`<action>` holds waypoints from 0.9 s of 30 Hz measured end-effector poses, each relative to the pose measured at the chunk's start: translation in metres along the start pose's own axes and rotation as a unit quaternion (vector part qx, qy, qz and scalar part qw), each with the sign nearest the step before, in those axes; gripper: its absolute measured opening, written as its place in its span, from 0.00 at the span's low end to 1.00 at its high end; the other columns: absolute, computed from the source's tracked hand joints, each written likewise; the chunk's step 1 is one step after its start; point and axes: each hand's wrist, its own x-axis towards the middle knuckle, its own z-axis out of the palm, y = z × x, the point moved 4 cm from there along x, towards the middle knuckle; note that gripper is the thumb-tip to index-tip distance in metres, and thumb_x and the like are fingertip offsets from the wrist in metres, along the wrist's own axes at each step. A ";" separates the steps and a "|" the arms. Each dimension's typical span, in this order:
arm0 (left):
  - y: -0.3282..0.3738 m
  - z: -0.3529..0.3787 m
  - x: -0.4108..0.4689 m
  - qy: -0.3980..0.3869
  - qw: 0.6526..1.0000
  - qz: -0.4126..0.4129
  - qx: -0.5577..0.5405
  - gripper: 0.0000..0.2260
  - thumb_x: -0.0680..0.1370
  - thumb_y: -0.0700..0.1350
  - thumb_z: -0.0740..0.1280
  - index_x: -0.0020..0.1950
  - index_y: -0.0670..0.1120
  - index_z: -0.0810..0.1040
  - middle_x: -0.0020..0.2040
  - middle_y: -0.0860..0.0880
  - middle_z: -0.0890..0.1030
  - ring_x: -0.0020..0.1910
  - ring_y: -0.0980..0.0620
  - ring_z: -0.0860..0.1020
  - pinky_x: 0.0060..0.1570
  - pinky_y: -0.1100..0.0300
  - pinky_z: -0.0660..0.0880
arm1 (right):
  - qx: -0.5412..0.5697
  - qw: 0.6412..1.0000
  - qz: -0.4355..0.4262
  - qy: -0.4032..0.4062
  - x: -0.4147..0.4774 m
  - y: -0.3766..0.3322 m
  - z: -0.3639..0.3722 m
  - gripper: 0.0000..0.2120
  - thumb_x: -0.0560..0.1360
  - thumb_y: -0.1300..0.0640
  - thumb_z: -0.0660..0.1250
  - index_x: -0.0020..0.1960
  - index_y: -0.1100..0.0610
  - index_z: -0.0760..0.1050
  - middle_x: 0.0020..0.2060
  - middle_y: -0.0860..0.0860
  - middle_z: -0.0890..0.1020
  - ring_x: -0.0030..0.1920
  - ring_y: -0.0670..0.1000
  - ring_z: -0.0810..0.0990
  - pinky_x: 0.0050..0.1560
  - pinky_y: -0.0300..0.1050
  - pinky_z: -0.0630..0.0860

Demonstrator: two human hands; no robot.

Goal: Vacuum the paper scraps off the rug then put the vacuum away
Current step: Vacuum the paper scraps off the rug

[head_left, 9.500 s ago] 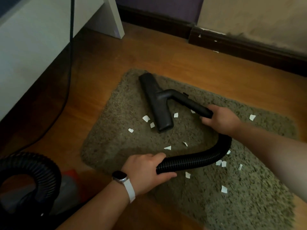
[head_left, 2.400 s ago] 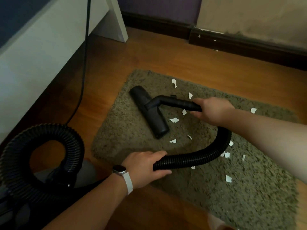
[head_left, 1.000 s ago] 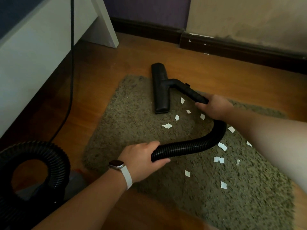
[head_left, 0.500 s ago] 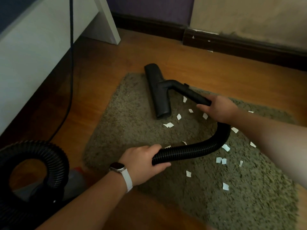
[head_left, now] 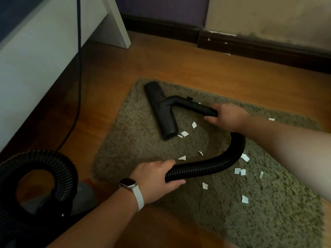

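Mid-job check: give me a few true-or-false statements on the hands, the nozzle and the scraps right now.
The right hand grips the tube behind the nozzle. True.
The left hand is off the hose. False: it grips the ribbed hose.
Paper scraps lie on the rug. True.
The nozzle is lifted clear of the rug. False: it lies on the rug.
The watch is on the right wrist. False: it is on the left wrist.
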 end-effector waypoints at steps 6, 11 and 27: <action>0.002 0.002 -0.003 0.000 1.000 0.001 -0.007 0.22 0.75 0.69 0.59 0.63 0.58 0.69 0.49 0.58 0.78 0.47 0.57 0.77 0.46 0.58 0.77 | -0.009 1.000 -0.012 -0.007 -0.007 0.006 -0.003 0.19 0.78 0.36 0.61 0.63 0.47 0.73 0.37 0.46 0.78 0.37 0.48 0.78 0.36 0.45 0.76; 0.004 0.000 -0.001 0.015 1.000 0.014 -0.004 0.23 0.75 0.69 0.60 0.64 0.58 0.70 0.50 0.57 0.78 0.47 0.56 0.78 0.44 0.60 0.75 | 0.007 1.000 0.018 -0.008 -0.020 0.023 -0.003 0.17 0.79 0.39 0.63 0.61 0.48 0.74 0.36 0.49 0.80 0.34 0.50 0.79 0.35 0.47 0.78; 0.004 0.003 -0.010 0.003 1.000 0.031 0.005 0.22 0.75 0.69 0.60 0.63 0.58 0.71 0.49 0.57 0.79 0.47 0.56 0.78 0.46 0.57 0.77 | 0.024 0.997 0.068 0.003 -0.041 0.017 0.006 0.15 0.79 0.39 0.62 0.58 0.48 0.74 0.36 0.50 0.80 0.35 0.51 0.80 0.34 0.45 0.77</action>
